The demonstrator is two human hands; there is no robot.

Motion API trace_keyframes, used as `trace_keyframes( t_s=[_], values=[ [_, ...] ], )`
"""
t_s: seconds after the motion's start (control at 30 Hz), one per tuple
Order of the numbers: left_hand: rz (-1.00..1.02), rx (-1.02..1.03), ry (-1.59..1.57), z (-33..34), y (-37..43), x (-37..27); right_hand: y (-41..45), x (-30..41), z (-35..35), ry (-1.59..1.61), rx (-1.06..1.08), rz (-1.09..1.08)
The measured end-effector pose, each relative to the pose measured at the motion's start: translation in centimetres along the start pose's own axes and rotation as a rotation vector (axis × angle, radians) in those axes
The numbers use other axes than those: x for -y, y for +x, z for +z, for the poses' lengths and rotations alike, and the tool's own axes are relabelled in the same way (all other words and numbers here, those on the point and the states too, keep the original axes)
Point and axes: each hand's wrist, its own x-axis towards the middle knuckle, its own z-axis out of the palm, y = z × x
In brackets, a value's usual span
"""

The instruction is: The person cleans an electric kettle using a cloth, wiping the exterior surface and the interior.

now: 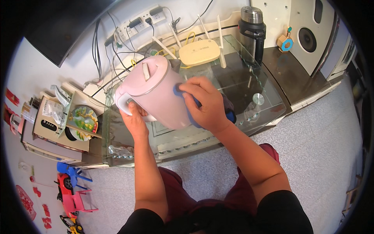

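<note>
A pink electric kettle (163, 102) is held tilted above a glass-topped stand (187, 143), its lid facing up and its spout pointing away. My left hand (136, 122) grips the kettle by its handle. Against the kettle's right side, my right hand (206, 105) pinches a blue cloth (192, 115), which shows between the fingers and below them. Most of the cloth is hidden by that hand. Just right of the right wrist, a dark object with a blue edge (230, 112) is partly covered; I cannot tell what it is.
Behind the kettle stand a white router (200, 52) with raised antennas, tangled cables and a wall power strip (140, 23). A steel vacuum flask (252, 38) and a speaker (308, 38) are to the right. A decorated plate (83, 121) leans at left; small chairs (74, 201) stand below.
</note>
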Motion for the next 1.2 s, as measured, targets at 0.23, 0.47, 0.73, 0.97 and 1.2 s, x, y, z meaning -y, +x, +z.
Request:
trace_keyframes(
  t_s=[0.23,0.47,0.73,0.97,1.2],
  values=[
    [0.02,0.023,-0.015,-0.3,0.2,0.3,1.2,0.4,0.7,-0.035,-0.077,-0.075],
    [0.009,0.022,-0.015,-0.3,0.1,0.2,0.7,0.1,0.6,-0.092,-0.05,-0.112],
    [0.0,-0.013,-0.03,0.1,-0.1,0.5,-1.2,-1.8,-0.2,-0.093,-0.036,0.182],
    [0.01,-0.024,-0.017,0.2,0.0,0.7,-2.8,-1.3,-0.1,-0.108,0.012,0.093],
    [-0.002,-0.044,0.03,0.3,-0.2,0.3,-2.0,-0.3,0.2,-0.095,0.004,0.033]
  ],
)
